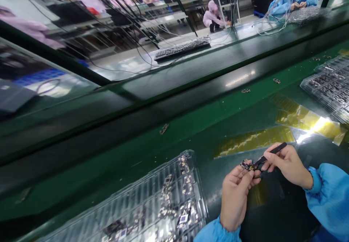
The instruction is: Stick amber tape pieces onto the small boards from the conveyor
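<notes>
My left hand [236, 194] pinches a small dark circuit part [247, 166] between thumb and fingertips, just above the green bench. My right hand [286, 164] grips black tweezers [269, 154], whose tips touch that part. Both wrists wear blue sleeves. A clear plastic tray [152, 202] with ribbed slots and several small parts lies to the left of my left hand. Yellow film sheets [253, 140] lie flat on the bench just beyond my hands.
A second clear tray [328, 87] of parts sits at the far right. Loose small parts [164, 128] dot the green belt. A keyboard [181, 48] and cables lie on the far bench. Two people in blue and pink coats work in the background.
</notes>
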`<act>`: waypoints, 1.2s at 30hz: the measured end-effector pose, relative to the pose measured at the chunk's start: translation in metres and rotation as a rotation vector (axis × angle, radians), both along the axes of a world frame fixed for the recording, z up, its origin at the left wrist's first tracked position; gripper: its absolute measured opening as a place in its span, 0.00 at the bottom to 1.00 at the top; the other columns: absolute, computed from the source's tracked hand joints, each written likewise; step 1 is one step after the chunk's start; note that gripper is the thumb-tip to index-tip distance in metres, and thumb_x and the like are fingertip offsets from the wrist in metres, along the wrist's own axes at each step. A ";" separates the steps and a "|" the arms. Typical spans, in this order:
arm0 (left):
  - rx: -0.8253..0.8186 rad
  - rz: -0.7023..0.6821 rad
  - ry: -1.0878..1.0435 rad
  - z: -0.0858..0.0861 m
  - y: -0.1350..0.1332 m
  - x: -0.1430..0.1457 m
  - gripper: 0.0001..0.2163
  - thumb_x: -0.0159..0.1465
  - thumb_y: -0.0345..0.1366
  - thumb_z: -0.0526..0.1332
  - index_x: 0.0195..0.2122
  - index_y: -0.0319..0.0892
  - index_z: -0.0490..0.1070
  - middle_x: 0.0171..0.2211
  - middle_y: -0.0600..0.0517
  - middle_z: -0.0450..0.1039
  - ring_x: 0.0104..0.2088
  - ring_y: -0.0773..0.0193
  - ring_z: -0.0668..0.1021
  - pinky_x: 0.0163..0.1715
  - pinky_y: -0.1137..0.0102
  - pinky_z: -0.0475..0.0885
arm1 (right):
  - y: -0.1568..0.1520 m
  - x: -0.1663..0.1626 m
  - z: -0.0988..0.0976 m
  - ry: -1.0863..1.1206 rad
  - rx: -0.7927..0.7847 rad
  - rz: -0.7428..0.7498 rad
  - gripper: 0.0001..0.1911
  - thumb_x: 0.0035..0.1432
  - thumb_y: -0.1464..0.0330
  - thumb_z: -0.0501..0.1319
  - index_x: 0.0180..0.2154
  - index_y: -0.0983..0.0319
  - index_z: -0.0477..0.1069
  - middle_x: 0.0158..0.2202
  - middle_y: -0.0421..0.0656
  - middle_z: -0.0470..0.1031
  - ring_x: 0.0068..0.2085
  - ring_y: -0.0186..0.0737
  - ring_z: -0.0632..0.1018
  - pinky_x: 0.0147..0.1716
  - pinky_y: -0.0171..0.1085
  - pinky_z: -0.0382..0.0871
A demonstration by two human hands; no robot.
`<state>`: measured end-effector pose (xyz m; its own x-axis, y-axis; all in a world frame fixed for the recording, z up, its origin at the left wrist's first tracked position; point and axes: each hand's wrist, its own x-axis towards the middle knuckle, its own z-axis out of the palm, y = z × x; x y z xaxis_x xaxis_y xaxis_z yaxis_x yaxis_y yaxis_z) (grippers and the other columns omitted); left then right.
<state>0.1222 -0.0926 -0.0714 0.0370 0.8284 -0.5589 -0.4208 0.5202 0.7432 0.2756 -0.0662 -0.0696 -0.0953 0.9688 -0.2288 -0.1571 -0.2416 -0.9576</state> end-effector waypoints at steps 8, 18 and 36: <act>0.009 -0.001 0.014 -0.001 0.000 0.001 0.14 0.49 0.34 0.69 0.36 0.35 0.72 0.24 0.51 0.73 0.30 0.64 0.77 0.28 0.74 0.72 | 0.000 0.000 0.000 -0.002 -0.006 0.003 0.18 0.49 0.57 0.64 0.30 0.66 0.68 0.20 0.43 0.75 0.22 0.37 0.78 0.19 0.31 0.71; 0.016 -0.002 0.017 0.000 0.000 0.000 0.09 0.49 0.35 0.69 0.26 0.36 0.71 0.22 0.51 0.73 0.30 0.63 0.77 0.29 0.73 0.73 | 0.000 0.002 0.003 0.021 -0.005 0.010 0.17 0.50 0.57 0.64 0.30 0.66 0.69 0.20 0.43 0.76 0.22 0.36 0.78 0.20 0.31 0.72; 0.001 0.014 0.016 0.002 0.001 0.002 0.10 0.48 0.36 0.68 0.27 0.36 0.72 0.24 0.51 0.75 0.27 0.65 0.77 0.28 0.72 0.73 | 0.001 0.005 0.001 0.026 -0.016 0.008 0.17 0.50 0.58 0.64 0.30 0.66 0.68 0.20 0.43 0.76 0.22 0.38 0.78 0.20 0.32 0.71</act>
<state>0.1242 -0.0915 -0.0695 0.0162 0.8293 -0.5585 -0.4161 0.5135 0.7504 0.2803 -0.0647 -0.0684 -0.1093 0.9643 -0.2411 -0.1796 -0.2577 -0.9494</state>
